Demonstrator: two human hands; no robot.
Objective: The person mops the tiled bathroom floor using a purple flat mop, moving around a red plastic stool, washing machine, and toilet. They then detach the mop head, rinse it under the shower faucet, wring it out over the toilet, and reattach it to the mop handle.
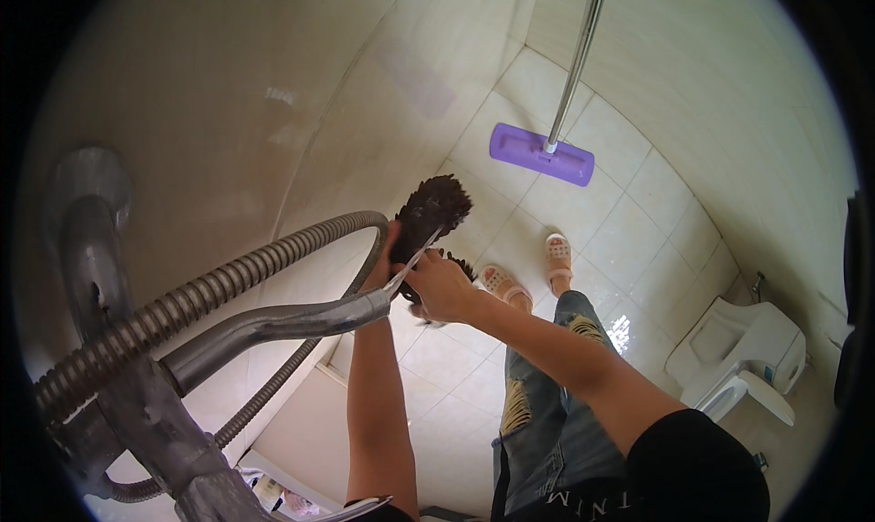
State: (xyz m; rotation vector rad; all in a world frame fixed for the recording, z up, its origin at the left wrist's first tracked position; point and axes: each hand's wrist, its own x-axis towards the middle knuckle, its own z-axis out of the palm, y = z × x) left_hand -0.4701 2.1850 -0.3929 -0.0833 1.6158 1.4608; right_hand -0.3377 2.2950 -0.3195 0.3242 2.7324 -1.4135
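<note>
A dark brown, shaggy mop pad (431, 210) is bunched up in front of me, just beyond the end of the metal faucet spout (301, 324). A thin stream of water (415, 259) runs from the spout onto it. My left hand (386, 256) grips the pad from the wall side, partly covered by the metal hose and the spout. Fingers of my right hand (444, 287) curl round a lower part of the pad, where more shaggy pile shows beside the knuckles.
A purple flat mop head (542, 155) on a metal pole (580, 57) rests on the tiled floor ahead. The ribbed hose (196, 289) loops over the spout at left. A white toilet (743, 344) stands at right. My feet wear light sandals (559, 256).
</note>
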